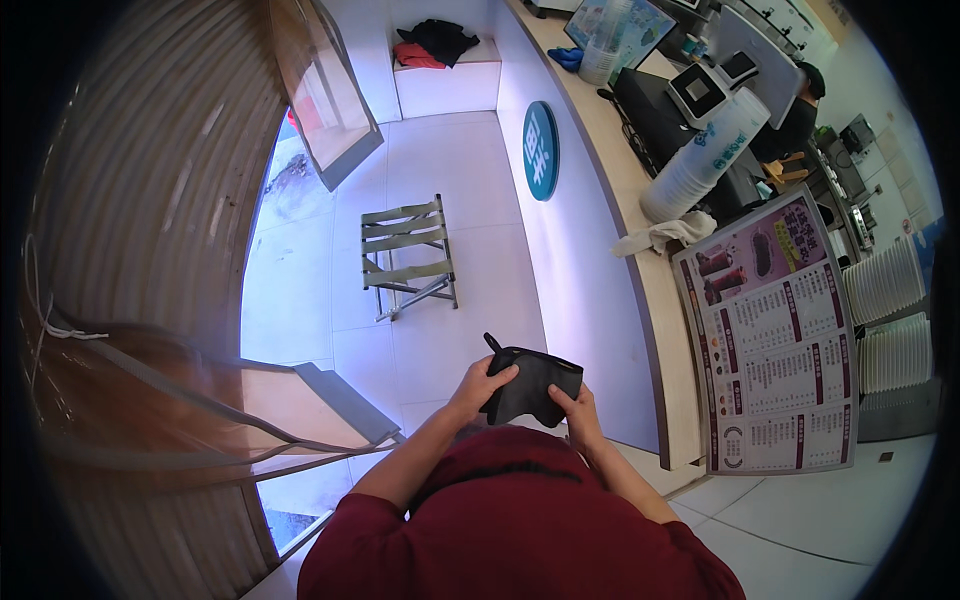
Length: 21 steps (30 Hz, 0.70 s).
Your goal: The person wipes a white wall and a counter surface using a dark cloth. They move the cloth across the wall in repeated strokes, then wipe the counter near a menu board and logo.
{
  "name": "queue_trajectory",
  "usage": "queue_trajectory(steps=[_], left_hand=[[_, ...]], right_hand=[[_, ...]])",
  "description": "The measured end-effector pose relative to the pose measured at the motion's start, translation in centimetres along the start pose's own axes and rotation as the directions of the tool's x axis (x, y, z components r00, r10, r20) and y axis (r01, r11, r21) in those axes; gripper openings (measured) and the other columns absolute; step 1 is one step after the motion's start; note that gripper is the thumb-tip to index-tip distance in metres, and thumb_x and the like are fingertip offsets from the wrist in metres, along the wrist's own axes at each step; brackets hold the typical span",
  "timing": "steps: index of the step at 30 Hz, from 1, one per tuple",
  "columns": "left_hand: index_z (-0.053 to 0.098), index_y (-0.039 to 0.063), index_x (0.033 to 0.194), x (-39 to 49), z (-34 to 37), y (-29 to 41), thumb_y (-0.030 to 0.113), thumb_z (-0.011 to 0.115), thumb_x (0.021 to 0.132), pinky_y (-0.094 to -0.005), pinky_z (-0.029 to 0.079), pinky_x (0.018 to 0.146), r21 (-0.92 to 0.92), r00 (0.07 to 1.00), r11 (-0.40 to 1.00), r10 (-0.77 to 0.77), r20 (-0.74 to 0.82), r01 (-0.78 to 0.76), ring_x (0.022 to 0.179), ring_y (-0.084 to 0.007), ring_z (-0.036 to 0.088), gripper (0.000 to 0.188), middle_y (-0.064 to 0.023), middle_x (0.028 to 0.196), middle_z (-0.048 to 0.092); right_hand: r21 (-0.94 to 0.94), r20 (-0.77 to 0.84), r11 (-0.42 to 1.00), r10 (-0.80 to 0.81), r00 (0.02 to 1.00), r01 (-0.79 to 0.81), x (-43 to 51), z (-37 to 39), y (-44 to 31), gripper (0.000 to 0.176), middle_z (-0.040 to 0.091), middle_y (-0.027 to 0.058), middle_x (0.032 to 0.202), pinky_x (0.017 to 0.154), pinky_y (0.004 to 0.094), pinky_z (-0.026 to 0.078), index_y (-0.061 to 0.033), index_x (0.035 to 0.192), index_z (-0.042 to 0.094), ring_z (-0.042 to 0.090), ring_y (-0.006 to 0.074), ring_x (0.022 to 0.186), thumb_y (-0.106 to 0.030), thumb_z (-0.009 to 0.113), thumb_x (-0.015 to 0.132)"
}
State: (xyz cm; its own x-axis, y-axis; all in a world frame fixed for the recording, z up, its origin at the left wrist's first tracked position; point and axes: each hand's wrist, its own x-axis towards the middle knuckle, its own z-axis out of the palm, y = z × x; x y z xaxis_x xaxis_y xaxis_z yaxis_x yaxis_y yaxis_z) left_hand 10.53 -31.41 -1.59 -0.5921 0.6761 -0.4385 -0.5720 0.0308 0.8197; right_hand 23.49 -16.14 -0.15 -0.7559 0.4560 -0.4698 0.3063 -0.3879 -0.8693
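A dark grey fabric item (534, 382), perhaps a pouch or a folded cloth, is held in front of my body at waist height. A black loop sticks up from its upper left corner. My left hand (480, 386) grips its left end, thumb on the near face. On the right end, my right hand (577, 412) pinches it with the thumb pressed to the face. The fingers behind it are mostly hidden. Beyond it, a folding stool (409, 240) with olive webbing straps stands on the tiled floor.
At right runs a counter (637, 292) with stacked plastic cups (705, 157), a white cloth (667, 234) and a menu board (780, 352) bearing writing. A person (787, 120) is behind it. Transparent curtain strips (315, 405) hang at left. Dark clothing (442, 39) lies on a far ledge.
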Motion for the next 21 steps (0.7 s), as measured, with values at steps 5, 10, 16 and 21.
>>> queue_trajectory(steps=[5,10,16,21], left_hand=[[0.062,-0.002,0.103,2.2,-4.7,-0.3,0.027,0.068,0.087,-0.0255,0.048,0.067,0.339,0.966,0.932,0.192,-0.173,-0.125,0.078,-0.0087,0.057,0.034,-0.0046,0.087,0.065],[0.062,-0.003,0.102,3.1,-5.7,0.6,0.024,0.065,0.088,-0.0264,0.048,0.065,0.528,0.9,0.844,0.294,-0.32,-0.088,0.074,-0.0094,0.058,0.03,-0.0063,0.087,0.066],[0.061,0.003,0.108,7.1,-7.7,-2.2,0.031,0.058,0.092,-0.0351,0.052,0.065,0.259,0.882,0.963,0.182,-0.434,-0.071,0.077,-0.0202,0.065,0.032,-0.0102,0.087,0.067],[0.046,0.012,0.122,8.9,-7.9,3.0,0.04,0.045,0.097,-0.0348,0.057,0.063,-0.226,0.912,0.974,-0.121,-0.393,0.032,0.082,-0.0193,0.065,0.038,-0.0059,0.104,0.058]], right_hand=[[-0.118,0.024,0.98,-0.156,0.987,0.158,4.3,4.0,-0.8,0.028,0.064,0.0072,0.096,0.076,0.0284,0.05,0.0006,0.109,0.056,0.06,0.0129,0.085,-0.014,0.066,0.087],[-0.438,0.064,0.867,-0.234,0.97,0.238,7.8,6.5,-1.7,0.03,0.066,0.0108,0.088,0.072,0.0303,0.05,0.0002,0.105,0.057,0.063,0.0166,0.078,-0.018,0.068,0.085],[-0.648,0.193,0.683,-0.282,0.94,0.338,13.2,9.6,-3.4,0.031,0.063,0.0189,0.078,0.065,0.0391,0.049,-0.0006,0.098,0.053,0.063,0.0326,0.072,-0.023,0.069,0.082],[-0.622,0.39,0.646,-0.236,0.89,0.443,17.5,13.9,-4.9,0.033,0.061,0.0194,0.081,0.066,0.0429,0.047,-0.0026,0.097,0.049,0.061,0.0369,0.075,-0.022,0.069,0.08]])
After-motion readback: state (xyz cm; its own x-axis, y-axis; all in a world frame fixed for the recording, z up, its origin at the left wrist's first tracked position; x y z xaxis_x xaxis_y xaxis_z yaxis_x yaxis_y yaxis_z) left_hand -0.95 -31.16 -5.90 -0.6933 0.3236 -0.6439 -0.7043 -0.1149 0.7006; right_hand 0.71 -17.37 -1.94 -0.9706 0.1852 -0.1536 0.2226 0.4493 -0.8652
